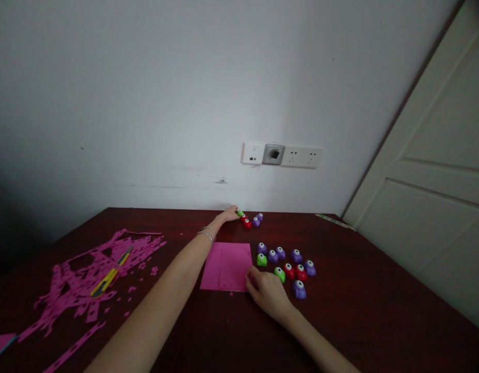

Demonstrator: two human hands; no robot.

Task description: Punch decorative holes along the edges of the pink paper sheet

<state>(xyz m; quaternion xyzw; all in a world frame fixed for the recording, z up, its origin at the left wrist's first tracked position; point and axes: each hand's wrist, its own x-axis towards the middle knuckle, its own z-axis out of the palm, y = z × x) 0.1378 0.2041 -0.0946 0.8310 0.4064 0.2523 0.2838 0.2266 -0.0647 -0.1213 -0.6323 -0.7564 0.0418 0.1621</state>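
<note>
My left hand (229, 213) reaches to the back edge of the table, its fingers closed round a small green craft punch (240, 213). Beside it stand two red craft punches (247, 224) and two purple ones (256, 221). A pink sheet of paper (235, 264) lies flat in the middle, with creases or a second layer showing. At its lower right corner rests my right hand (268, 291), fingers curled and touching the paper's edge; whatever is between them is hidden. Just right of that hand are more punches: green (262, 260), red (300, 272) and purple (299, 289).
Punched pink paper scraps (82, 274) spread over the left side, a yellow utility knife (110, 274) on top. Another pink sheet (0, 344) lies at the lower left. A white wall with sockets (301, 157) closes the back; a white door (430, 171) stands right. A flat strip (335, 221) lies at the back right.
</note>
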